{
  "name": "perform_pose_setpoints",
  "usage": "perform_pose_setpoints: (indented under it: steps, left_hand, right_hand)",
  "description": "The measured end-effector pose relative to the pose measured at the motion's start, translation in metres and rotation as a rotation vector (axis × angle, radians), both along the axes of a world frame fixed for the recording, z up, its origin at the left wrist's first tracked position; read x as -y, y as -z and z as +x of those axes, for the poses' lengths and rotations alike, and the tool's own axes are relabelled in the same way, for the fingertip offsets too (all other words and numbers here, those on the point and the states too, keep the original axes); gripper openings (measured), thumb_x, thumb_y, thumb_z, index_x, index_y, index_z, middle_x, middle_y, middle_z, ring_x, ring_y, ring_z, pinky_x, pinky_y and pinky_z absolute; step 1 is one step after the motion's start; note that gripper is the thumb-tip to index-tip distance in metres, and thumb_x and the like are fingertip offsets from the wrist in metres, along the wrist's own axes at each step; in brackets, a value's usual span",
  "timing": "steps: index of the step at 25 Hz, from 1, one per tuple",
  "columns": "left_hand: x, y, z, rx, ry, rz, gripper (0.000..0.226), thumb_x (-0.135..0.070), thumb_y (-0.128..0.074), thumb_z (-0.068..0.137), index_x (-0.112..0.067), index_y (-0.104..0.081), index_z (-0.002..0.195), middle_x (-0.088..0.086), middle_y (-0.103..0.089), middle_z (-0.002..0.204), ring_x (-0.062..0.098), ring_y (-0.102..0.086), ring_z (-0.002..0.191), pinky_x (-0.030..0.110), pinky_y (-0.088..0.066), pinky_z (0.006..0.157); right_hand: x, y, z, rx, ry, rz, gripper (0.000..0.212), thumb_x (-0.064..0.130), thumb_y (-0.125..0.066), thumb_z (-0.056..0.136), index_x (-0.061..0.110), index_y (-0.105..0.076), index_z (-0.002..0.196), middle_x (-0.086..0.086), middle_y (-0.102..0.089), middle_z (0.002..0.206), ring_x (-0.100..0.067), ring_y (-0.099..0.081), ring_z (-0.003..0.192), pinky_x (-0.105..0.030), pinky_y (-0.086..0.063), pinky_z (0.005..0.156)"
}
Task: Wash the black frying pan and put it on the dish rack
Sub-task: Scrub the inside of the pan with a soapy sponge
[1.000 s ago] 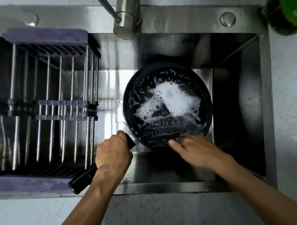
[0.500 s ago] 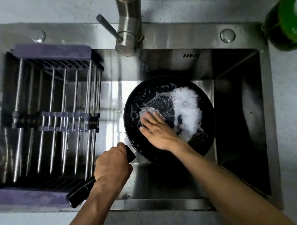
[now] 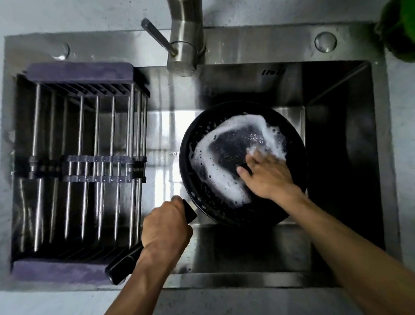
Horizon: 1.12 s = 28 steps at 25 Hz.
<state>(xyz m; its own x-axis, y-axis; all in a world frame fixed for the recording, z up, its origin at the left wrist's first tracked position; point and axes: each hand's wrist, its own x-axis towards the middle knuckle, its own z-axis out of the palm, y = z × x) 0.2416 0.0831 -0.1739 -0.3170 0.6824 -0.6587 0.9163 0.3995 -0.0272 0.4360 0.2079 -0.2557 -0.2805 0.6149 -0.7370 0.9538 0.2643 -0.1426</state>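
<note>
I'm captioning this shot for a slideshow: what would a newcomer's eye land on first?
First, the black frying pan in the sink, its inside smeared with white foam. Next the hands: the left hand grips the pan's handle at the sink's near edge, while the right hand rubs inside the pan. To the left sits a dish rack with metal bars.

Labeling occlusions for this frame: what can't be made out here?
- Anything under the right hand: head view, hidden by fingers and foam in the frying pan.
- Green container: cut off by the top-right edge.
- Pan handle middle: covered by the left hand.
- Faucet top: cut off.
</note>
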Motion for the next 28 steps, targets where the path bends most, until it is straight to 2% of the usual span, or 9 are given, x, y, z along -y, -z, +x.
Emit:
perform_pose_setpoints:
  steps: [2,5,7,10,14,18,21,25,28]
  left_hand:
    - [0.001,-0.002,0.001,0.005,0.014,-0.012,0.029,-0.014,-0.056,0.085,-0.017,-0.048,0.113,0.001,-0.064,0.101,0.021,-0.064,0.09,0.028,-0.038,0.063]
    - [0.001,0.003,0.0,0.004,0.038,-0.014,0.031,-0.018,-0.057,0.085,-0.016,-0.048,0.115,0.002,-0.063,0.104,0.023,-0.064,0.096,0.028,-0.039,0.065]
    - [0.001,0.003,-0.001,0.003,0.032,-0.021,0.032,-0.018,-0.058,0.084,-0.016,-0.048,0.115,0.003,-0.063,0.104,0.024,-0.064,0.095,0.029,-0.039,0.065]
    - [0.002,0.0,0.001,-0.005,0.028,-0.012,0.03,-0.014,-0.056,0.085,-0.016,-0.048,0.115,0.002,-0.064,0.103,0.023,-0.064,0.094,0.028,-0.039,0.065]
    - [0.0,0.001,0.001,0.018,0.021,-0.012,0.031,-0.017,-0.057,0.085,-0.016,-0.049,0.115,0.003,-0.064,0.105,0.024,-0.064,0.096,0.029,-0.04,0.067]
    - [0.001,-0.002,0.0,0.015,0.026,-0.008,0.032,-0.016,-0.057,0.086,-0.016,-0.049,0.117,0.003,-0.063,0.105,0.023,-0.064,0.096,0.029,-0.039,0.067]
    - [0.0,-0.001,-0.001,0.034,0.016,-0.018,0.032,-0.018,-0.058,0.085,-0.017,-0.049,0.116,0.003,-0.063,0.105,0.024,-0.063,0.098,0.03,-0.042,0.069]
    - [0.0,0.001,-0.002,0.037,0.005,-0.018,0.032,-0.015,-0.055,0.084,-0.017,-0.049,0.115,0.003,-0.063,0.105,0.024,-0.063,0.099,0.032,-0.047,0.074]
    - [0.002,0.002,0.001,0.031,0.01,-0.014,0.03,-0.014,-0.054,0.084,-0.018,-0.048,0.113,0.002,-0.063,0.106,0.024,-0.063,0.1,0.031,-0.045,0.073]
  right_hand:
    - [0.052,-0.019,-0.006,-0.014,-0.05,-0.081,0.064,0.061,-0.015,0.101,0.028,-0.035,0.152,-0.003,-0.012,0.167,-0.028,-0.015,0.151,-0.045,-0.016,0.119]
    - [0.038,-0.002,-0.053,-0.379,-0.069,-0.183,0.057,0.049,-0.023,0.107,0.022,-0.029,0.156,-0.001,-0.004,0.168,-0.02,-0.003,0.154,-0.033,-0.001,0.123]
    - [-0.001,0.007,-0.031,-0.276,0.037,-0.125,0.061,0.05,-0.018,0.107,0.021,-0.011,0.16,0.001,0.008,0.167,-0.018,0.008,0.154,-0.031,0.01,0.122]
    - [0.049,-0.002,-0.001,-0.151,0.073,-0.179,0.069,0.056,-0.022,0.104,0.022,-0.002,0.161,0.003,0.014,0.166,-0.016,0.01,0.154,-0.032,0.006,0.122]
    - [0.029,-0.002,-0.051,-0.596,0.273,-0.436,0.066,0.058,-0.026,0.104,0.033,-0.002,0.159,0.015,0.017,0.164,-0.007,0.011,0.151,-0.035,0.005,0.124]
    - [0.045,-0.005,-0.021,-0.366,0.126,-0.385,0.066,0.06,-0.023,0.103,0.029,-0.012,0.16,0.014,0.013,0.165,-0.004,0.007,0.151,-0.036,0.0,0.123]
    - [0.036,-0.003,-0.067,-0.504,0.169,-0.365,0.068,0.063,-0.019,0.102,0.028,-0.012,0.16,0.011,0.015,0.165,-0.01,0.005,0.153,-0.038,0.0,0.123]
    - [0.004,0.007,-0.025,-0.074,0.042,-0.029,0.071,0.062,-0.013,0.102,0.021,-0.009,0.16,-0.008,0.019,0.165,-0.023,0.003,0.155,-0.042,-0.001,0.124]
    - [0.042,-0.011,-0.056,-0.288,-0.027,-0.167,0.064,0.057,-0.015,0.104,0.027,-0.008,0.16,-0.004,0.019,0.166,-0.02,0.008,0.154,-0.042,0.004,0.124]
